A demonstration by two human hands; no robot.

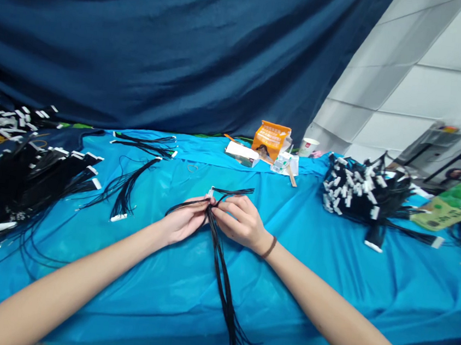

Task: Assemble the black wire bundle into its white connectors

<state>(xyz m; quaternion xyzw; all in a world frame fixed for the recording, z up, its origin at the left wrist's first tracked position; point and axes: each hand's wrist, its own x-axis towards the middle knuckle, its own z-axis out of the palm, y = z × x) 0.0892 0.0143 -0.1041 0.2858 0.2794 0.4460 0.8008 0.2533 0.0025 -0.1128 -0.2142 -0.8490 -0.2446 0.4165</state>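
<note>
My left hand and my right hand meet at the middle of the blue table cover. Both pinch a bundle of thin black wires at its bend. The bundle's upper part loops back to a small white connector just above my fingers. Its long tail runs toward me and fans out into loose ends near the table's front edge. A dark band sits on my right wrist.
A big heap of black wires with white connectors lies at the left, another heap at the right. Single bundles lie left of centre. An orange packet, small boxes and a paper cup stand at the back. A dark blue curtain hangs behind.
</note>
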